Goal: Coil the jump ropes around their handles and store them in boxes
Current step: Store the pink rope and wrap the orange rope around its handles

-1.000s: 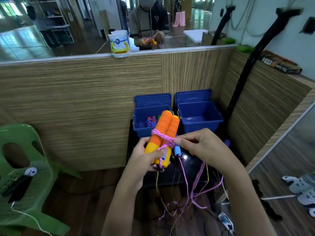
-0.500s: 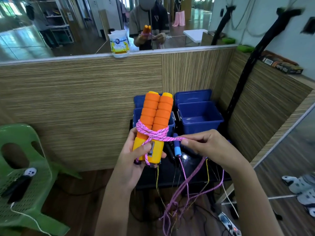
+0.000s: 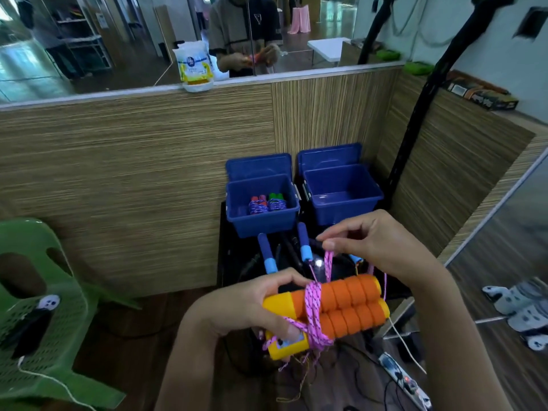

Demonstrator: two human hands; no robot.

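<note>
You now hold the orange handles [image 3: 332, 311] lying sideways at the lower centre of the frame instead of upright, your left hand [image 3: 252, 307] gripping their yellow ends, while your right hand [image 3: 373, 241] lifts the pink rope [image 3: 327, 262] above them.

— Is any writing being shown clearly enough to be read?
— None. Blue print is being displayed on the white packet [image 3: 194, 66] on the ledge, and markings on the dark box [image 3: 483, 94], but both are being blurred beyond reading.
</note>
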